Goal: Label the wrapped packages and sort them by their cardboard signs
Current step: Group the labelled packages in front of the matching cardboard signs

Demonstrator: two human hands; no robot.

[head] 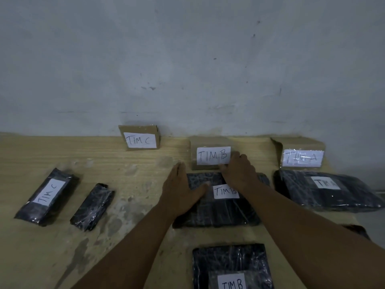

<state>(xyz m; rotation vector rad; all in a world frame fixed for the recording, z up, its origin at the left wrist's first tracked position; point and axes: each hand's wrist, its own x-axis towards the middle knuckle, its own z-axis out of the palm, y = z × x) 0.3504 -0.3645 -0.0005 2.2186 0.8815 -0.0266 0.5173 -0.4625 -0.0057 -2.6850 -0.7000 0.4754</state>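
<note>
Directly in front of the brown cardboard sign marked "TIM B" (212, 155), a flat black plastic-wrapped package labelled "TIM B" (220, 213) lies on the pale wooden table (125, 163). The left hand (179, 190) rests open against its left edge, fingers straight, thumb on the wrap; the right hand (239, 174) lies palm down over its end nearest that sign, fingertips hidden, so its grip cannot be told.

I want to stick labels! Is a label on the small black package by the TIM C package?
Not on its visible top. The small package shows only shiny black wrap; its neighbour wears a white label.
</note>
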